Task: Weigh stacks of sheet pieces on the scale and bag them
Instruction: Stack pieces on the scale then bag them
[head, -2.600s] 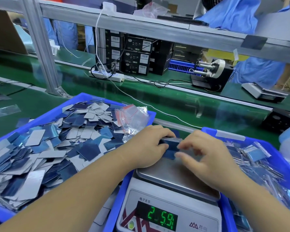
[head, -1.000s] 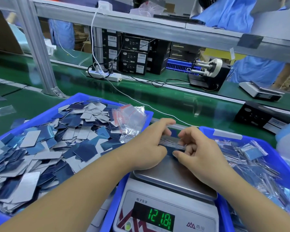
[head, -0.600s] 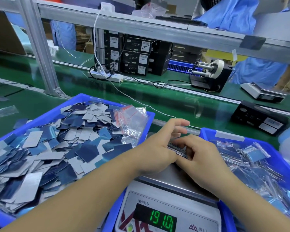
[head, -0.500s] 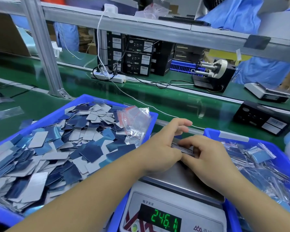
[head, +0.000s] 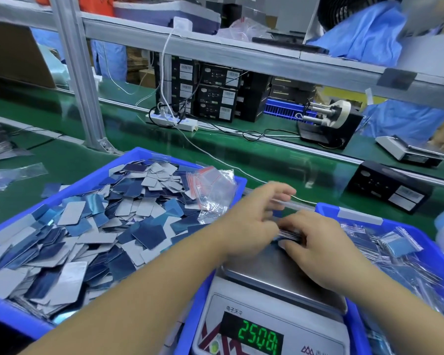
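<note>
Steel scale (head: 280, 275) pan bore the stack (head: 290, 233) at its far edge, pinched between the left hand (head: 251, 226) and right hand (head: 318, 242).

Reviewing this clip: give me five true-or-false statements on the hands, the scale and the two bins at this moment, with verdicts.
1. Both hands are over the steel pan of the white digital scale. True.
2. The green scale display is blank. False: it shows lit digits.
3. The right hand grips a thin stack of blue sheet pieces. True.
4. The left blue plastic bin holds only bagged pieces. False: it holds loose blue and grey sheet pieces, with clear red-striped zip bags at its far right corner.
5. The left hand is inside the left bin. False: it is at the stack.
</note>
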Motion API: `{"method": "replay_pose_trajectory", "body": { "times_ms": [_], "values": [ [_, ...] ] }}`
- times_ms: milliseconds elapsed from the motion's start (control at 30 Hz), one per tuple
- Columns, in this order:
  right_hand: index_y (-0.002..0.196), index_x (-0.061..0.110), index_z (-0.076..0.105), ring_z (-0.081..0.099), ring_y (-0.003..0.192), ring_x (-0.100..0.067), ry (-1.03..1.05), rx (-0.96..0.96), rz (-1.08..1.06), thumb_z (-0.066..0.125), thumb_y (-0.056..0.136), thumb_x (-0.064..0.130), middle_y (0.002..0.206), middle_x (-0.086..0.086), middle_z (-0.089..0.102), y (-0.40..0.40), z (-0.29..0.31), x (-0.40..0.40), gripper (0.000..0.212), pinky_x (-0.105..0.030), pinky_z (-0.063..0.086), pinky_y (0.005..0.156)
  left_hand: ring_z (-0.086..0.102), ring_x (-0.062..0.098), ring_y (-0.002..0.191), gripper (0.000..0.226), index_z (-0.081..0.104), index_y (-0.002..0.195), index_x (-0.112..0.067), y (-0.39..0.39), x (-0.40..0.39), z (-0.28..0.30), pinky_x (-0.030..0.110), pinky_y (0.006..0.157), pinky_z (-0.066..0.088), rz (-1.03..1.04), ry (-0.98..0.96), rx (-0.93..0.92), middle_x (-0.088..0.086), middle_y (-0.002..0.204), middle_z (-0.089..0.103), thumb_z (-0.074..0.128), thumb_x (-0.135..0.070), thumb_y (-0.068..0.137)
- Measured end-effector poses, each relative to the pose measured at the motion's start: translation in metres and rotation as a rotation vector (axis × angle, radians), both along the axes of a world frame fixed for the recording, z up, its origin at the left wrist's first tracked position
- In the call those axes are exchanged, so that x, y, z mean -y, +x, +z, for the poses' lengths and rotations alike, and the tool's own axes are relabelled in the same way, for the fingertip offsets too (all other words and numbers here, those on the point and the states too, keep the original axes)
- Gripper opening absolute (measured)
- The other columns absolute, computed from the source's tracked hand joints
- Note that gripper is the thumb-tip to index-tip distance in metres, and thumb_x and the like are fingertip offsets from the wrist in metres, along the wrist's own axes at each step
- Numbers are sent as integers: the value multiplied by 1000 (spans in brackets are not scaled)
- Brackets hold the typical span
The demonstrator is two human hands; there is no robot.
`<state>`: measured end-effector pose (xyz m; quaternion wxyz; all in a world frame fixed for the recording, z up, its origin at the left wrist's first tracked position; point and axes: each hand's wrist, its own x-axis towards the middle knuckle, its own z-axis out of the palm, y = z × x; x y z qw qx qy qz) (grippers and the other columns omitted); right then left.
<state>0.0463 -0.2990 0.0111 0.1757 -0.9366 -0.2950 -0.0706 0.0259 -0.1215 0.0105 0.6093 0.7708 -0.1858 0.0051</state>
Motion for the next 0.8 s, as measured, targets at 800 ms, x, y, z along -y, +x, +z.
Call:
{"method": "replay_pose_trajectory", "body": {
  "times_ms": [800],
  "values": [
    [92, 46, 69, 55, 61, -11, 554, -340, -41, 76, 85, 18, 78, 5, 70, 5, -1, -3, 30, -17, 43, 55, 54, 14, 63, 23, 51, 68, -21, 26, -68, -5, 28, 57, 39, 795, 358, -100, -9, 65, 55, 70, -17, 81]
  ]
}}
